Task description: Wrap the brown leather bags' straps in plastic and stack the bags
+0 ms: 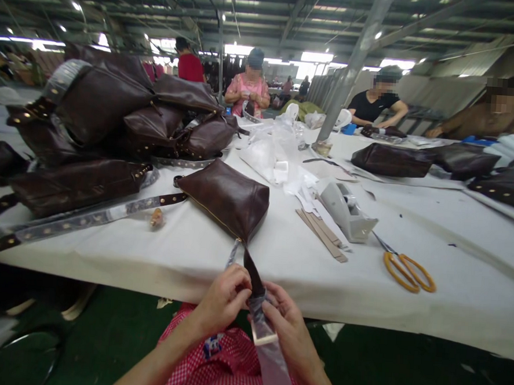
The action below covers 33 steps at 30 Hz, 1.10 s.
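A dark brown leather bag (pixel 228 199) with a gold zip lies at the table's front edge. Its brown strap (pixel 253 269) runs off the edge down to my hands. My left hand (pixel 228 295) is closed, thumb and fingers pinched at the strap's left side. Clear plastic film (pixel 258 313) is around the strap's lower part, and my right hand (pixel 290 319) grips that wrapped part from the right. Below it the film hangs loose over my red checked clothing, with a pale flat piece inside. A short plastic-covered zip pull (pixel 233 252) hangs beside the strap.
Brown bags (pixel 101 101) are piled at left, with a studded, film-wrapped strap (pixel 94 217) in front. At right lie a tape dispenser (pixel 347 212), brown card strips (pixel 322 234) and orange-handled scissors (pixel 409 271). White plastic (pixel 273 144) is heaped behind. Several people sit across the table.
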{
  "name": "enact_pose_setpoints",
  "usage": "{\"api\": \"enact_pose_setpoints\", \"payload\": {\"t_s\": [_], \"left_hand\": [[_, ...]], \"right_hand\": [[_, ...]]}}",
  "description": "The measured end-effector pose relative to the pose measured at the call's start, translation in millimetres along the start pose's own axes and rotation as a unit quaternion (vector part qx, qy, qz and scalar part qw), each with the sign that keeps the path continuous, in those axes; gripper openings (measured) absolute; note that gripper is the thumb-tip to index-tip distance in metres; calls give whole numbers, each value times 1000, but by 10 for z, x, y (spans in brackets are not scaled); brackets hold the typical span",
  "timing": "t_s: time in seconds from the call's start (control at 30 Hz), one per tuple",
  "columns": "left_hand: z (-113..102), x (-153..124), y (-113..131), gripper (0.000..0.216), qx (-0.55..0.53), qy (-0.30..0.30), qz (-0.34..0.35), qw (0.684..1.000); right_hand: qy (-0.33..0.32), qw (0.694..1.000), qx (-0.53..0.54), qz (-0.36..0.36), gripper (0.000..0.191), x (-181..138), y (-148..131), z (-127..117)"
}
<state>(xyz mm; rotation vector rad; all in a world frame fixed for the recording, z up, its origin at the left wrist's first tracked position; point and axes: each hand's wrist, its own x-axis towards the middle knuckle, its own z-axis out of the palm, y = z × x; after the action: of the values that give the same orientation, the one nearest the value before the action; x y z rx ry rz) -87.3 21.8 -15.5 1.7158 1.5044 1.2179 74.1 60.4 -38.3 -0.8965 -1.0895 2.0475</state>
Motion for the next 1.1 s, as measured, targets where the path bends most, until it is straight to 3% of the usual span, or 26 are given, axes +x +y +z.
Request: {"api": "enact_pose_setpoints", "payload": {"t_s": [0.13,0.3,0.73,0.93,1.1], "left_hand": [[2,-86,-65,15,-6,-26,8,1000],[55,-81,-134,15,26,-16,23,999],[126,-98,-75,15,158,-53,56,984],[99,-108,-41,15,43,-31,-20,998],[163,-143,-157,13,100,-27,-17,994]], "right_hand": [[-11,1000,22,5,51,9,38,-19],[-3,1000,6,6,51,-16,-11,17],[0,999,-43,-2,50,-36,-90,93],[2,999,-46,-8,51,-13,-55,61],[0,997,-72,-7,47,-11,-43,78]]}}
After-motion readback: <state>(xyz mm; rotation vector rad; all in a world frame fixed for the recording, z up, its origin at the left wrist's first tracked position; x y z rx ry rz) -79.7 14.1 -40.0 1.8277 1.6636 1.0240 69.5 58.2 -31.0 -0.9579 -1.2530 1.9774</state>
